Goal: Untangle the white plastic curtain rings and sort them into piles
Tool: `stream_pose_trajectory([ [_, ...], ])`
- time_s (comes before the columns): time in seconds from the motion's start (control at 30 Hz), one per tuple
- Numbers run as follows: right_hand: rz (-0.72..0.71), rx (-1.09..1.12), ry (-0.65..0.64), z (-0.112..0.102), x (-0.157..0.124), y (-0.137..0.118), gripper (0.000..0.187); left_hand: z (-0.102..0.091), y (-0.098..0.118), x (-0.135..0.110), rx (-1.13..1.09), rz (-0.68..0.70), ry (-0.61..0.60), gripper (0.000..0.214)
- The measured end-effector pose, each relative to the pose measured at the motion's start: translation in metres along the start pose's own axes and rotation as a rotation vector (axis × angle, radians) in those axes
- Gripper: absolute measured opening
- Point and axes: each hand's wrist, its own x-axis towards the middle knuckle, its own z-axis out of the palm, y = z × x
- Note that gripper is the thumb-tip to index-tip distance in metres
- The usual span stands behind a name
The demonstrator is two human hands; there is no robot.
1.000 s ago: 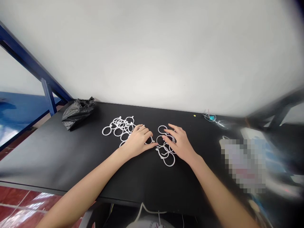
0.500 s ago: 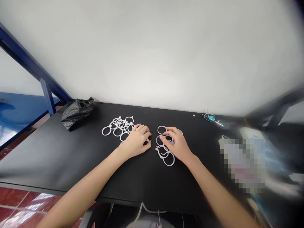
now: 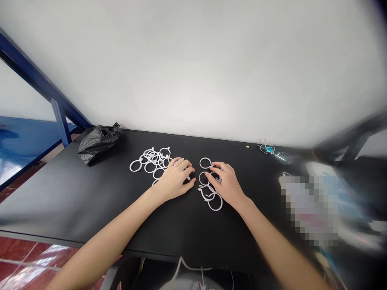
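White plastic curtain rings with small eyelets [image 3: 150, 167] lie in an overlapping heap on the black table [image 3: 90, 201]. My left hand [image 3: 178, 175] rests over the heap's right side, palm down, fingers curved and thumb apart, covering some rings. Across a narrow gap, my right hand [image 3: 223, 179] hovers low over a smaller group of rings [image 3: 215, 202], thumb and fingers spread. Its fingertips touch the eyelet side of a single ring [image 3: 205, 162] at the top of that group. What lies under both palms is partly hidden.
A crumpled black plastic bag [image 3: 99, 141] sits at the back left. Eyeglasses [image 3: 275, 154] and a small yellow bit [image 3: 247, 146] lie at the back right. A blurred package [image 3: 310, 209] is on the right. A white wall [image 3: 193, 72] stands behind the table.
The top ring at my right fingertips has shifted slightly up and left. My left thumb and fingers have stretched a little to the right.
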Motion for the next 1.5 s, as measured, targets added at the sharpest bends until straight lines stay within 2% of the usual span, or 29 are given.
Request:
stream_pose_trajectory([
  [0.13, 0.002, 0.051, 0.073, -0.001, 0.002, -0.002, 0.022, 0.000, 0.001, 0.000, -0.017, -0.002, 0.019, 0.017],
  [0.3, -0.032, 0.199, 0.421, -0.010, 0.003, -0.013, 0.016, -0.003, 0.005, 0.001, -0.099, -0.031, 0.109, 0.022],
  [0.37, -0.067, 0.235, 0.476, -0.012, 0.003, -0.018, 0.011, -0.005, 0.007, 0.000, -0.185, -0.057, 0.145, 0.034],
  [0.47, -0.118, 0.267, 0.442, -0.010, 0.000, -0.025, 0.007, -0.006, 0.010, -0.003, -0.304, -0.084, 0.121, 0.058],
  [0.53, -0.172, 0.301, 0.402, -0.008, -0.003, -0.027, 0.010, -0.005, 0.011, -0.004, -0.337, -0.069, 0.092, 0.065],
  [0.63, -0.248, 0.393, 0.347, -0.005, -0.005, -0.030, 0.015, -0.004, 0.011, -0.004, -0.377, -0.010, 0.061, 0.054],
  [0.77, -0.236, 0.469, 0.315, -0.005, -0.006, -0.034, 0.016, -0.004, 0.011, -0.003, -0.427, -0.007, 0.015, 0.036],
  [0.87, -0.216, 0.477, 0.288, -0.006, -0.006, -0.036, 0.016, -0.006, 0.011, -0.004, -0.455, -0.051, 0.004, 0.033],
  [1.13, -0.226, 0.452, 0.324, -0.007, -0.008, -0.038, 0.016, -0.008, 0.014, -0.003, -0.493, -0.075, -0.006, 0.027],
  [1.33, -0.196, 0.442, 0.300, -0.009, -0.006, -0.039, 0.013, -0.008, 0.012, -0.003, -0.467, -0.082, 0.006, 0.027],
  [1.4, -0.133, 0.419, 0.316, -0.015, -0.003, -0.035, 0.013, -0.007, 0.010, -0.002, -0.383, -0.054, 0.032, 0.028],
  [1.5, 0.025, 0.286, 0.409, -0.025, 0.006, -0.015, 0.013, -0.004, 0.005, -0.002, -0.206, -0.043, 0.064, 0.033],
])
